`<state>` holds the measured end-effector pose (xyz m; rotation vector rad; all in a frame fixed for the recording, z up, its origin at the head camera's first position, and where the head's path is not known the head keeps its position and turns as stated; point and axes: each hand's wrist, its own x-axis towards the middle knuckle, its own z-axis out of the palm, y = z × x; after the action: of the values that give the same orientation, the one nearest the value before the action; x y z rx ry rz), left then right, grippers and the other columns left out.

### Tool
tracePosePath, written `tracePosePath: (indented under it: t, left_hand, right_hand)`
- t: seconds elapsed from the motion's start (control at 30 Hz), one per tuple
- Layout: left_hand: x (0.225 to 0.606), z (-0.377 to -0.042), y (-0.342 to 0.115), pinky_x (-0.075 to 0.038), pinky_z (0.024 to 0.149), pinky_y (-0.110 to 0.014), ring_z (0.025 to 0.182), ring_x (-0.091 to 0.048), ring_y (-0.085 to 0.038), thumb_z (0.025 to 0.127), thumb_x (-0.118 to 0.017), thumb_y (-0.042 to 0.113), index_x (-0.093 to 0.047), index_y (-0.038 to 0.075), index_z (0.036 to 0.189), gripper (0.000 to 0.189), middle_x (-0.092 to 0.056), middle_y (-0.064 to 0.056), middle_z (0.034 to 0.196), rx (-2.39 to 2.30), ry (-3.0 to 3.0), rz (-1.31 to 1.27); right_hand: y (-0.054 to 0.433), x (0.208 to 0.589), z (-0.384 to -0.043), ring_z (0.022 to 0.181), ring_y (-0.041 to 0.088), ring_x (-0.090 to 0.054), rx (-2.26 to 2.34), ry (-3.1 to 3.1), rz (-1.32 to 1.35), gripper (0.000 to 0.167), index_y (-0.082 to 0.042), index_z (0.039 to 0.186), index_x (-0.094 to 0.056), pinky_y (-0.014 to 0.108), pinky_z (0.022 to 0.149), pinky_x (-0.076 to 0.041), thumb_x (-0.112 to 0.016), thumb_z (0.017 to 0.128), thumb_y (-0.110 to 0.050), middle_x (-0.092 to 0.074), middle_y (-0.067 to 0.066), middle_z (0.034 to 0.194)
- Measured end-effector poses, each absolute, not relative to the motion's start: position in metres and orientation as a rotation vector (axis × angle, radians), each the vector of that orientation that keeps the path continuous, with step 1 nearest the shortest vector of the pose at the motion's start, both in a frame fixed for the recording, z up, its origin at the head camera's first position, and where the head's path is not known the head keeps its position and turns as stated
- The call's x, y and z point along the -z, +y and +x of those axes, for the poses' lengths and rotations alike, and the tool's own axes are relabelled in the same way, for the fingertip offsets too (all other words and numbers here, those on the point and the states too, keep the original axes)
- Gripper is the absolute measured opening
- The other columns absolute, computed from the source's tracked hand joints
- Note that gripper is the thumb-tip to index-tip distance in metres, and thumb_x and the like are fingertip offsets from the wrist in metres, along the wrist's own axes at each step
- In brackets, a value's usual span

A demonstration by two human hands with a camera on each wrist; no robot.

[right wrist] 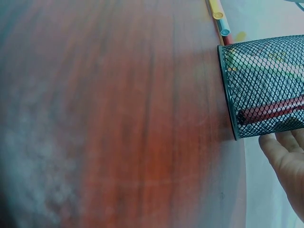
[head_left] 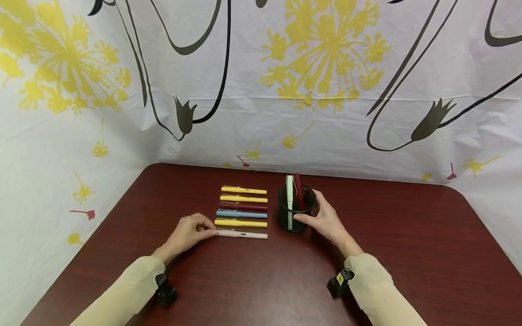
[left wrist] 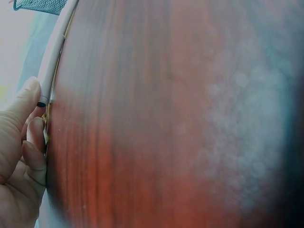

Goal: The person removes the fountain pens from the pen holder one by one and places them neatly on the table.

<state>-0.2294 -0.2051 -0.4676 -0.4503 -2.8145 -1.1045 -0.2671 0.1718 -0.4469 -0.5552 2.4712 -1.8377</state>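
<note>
My left hand [head_left: 191, 233] pinches the left end of a white pen [head_left: 244, 235] that lies flat on the table. In the left wrist view, the thumb of the left hand [left wrist: 19, 142] is against the end of the white pen [left wrist: 51, 66]. My right hand [head_left: 326, 219] grips the right side of a black mesh pen cup [head_left: 299, 223], thumb in front. A pale green pen [head_left: 290, 191] and a dark red pen [head_left: 299, 191] stand in the cup. The right wrist view shows the mesh cup [right wrist: 270, 85] with fingers of the right hand [right wrist: 285, 161] against its side.
Above the white pen, several pens lie in a row: a yellow pen [head_left: 241, 223], a blue pen [head_left: 241, 214], a dark red pen [head_left: 243, 207] and further yellow ones [head_left: 244, 199]. The dark brown table [head_left: 255, 289] ends at a patterned white cloth [head_left: 245, 133].
</note>
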Motion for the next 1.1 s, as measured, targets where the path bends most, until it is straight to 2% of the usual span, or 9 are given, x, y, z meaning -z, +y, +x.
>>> tracePosePath:
  t: [0.13,0.37,0.53,0.67,0.87,1.1]
  left_hand:
    - [0.467,-0.229,-0.205,-0.045,0.058,-0.02,0.064,-0.051,-0.005,0.079,-0.076,0.027,-0.071,0.021,0.079,0.008,-0.062,0.006,0.082,1.107,-2.816,-0.437]
    - [0.468,-0.23,-0.205,-0.046,0.057,-0.02,0.064,-0.052,-0.005,0.079,-0.076,0.025,-0.071,0.02,0.08,0.007,-0.062,0.005,0.082,1.116,-2.818,-0.43]
    - [0.467,-0.229,-0.205,-0.046,0.058,-0.021,0.064,-0.053,-0.006,0.079,-0.076,0.025,-0.071,0.02,0.081,0.007,-0.062,0.005,0.083,1.119,-2.827,-0.421]
    - [0.467,-0.229,-0.205,-0.047,0.058,-0.021,0.065,-0.054,-0.005,0.08,-0.076,0.025,-0.071,0.02,0.081,0.007,-0.062,0.005,0.084,1.117,-2.825,-0.42]
    - [0.466,-0.228,-0.204,-0.047,0.059,-0.021,0.065,-0.054,-0.005,0.08,-0.076,0.025,-0.071,0.021,0.081,0.006,-0.063,0.005,0.084,1.126,-2.822,-0.423]
    - [0.462,-0.227,-0.205,-0.046,0.06,-0.021,0.067,-0.053,-0.006,0.081,-0.074,0.03,-0.072,0.02,0.086,0.011,-0.063,0.005,0.085,1.108,-2.855,-0.406]
  right_hand:
    - [0.171,0.446,-0.267,0.121,0.036,-0.051,1.843,2.472,-0.553,0.078,-0.006,0.142,-0.032,0.047,0.095,-0.045,-0.076,0.078,-0.006,-0.046,0.02,0.136]
    - [0.167,0.428,-0.256,0.121,0.042,-0.049,1.805,2.499,-0.557,0.075,0.004,0.14,-0.031,0.052,0.096,-0.042,-0.074,0.079,-0.001,-0.045,0.027,0.134]
    - [0.171,0.447,-0.268,0.121,0.036,-0.05,1.823,2.496,-0.559,0.078,-0.004,0.142,-0.032,0.048,0.097,-0.043,-0.076,0.078,-0.007,-0.046,0.021,0.135]
    - [0.171,0.447,-0.267,0.121,0.035,-0.051,1.828,2.498,-0.561,0.078,-0.006,0.142,-0.033,0.046,0.096,-0.044,-0.078,0.078,-0.011,-0.047,0.02,0.135]
    - [0.172,0.45,-0.268,0.116,0.03,-0.055,1.818,2.556,-0.606,0.077,-0.008,0.14,-0.036,0.031,0.088,-0.049,-0.079,0.077,-0.021,-0.05,0.016,0.131]
    - [0.172,0.447,-0.267,0.124,0.035,-0.048,1.825,2.5,-0.559,0.078,-0.007,0.141,-0.033,0.048,0.097,-0.043,-0.078,0.078,-0.013,-0.047,0.019,0.136]
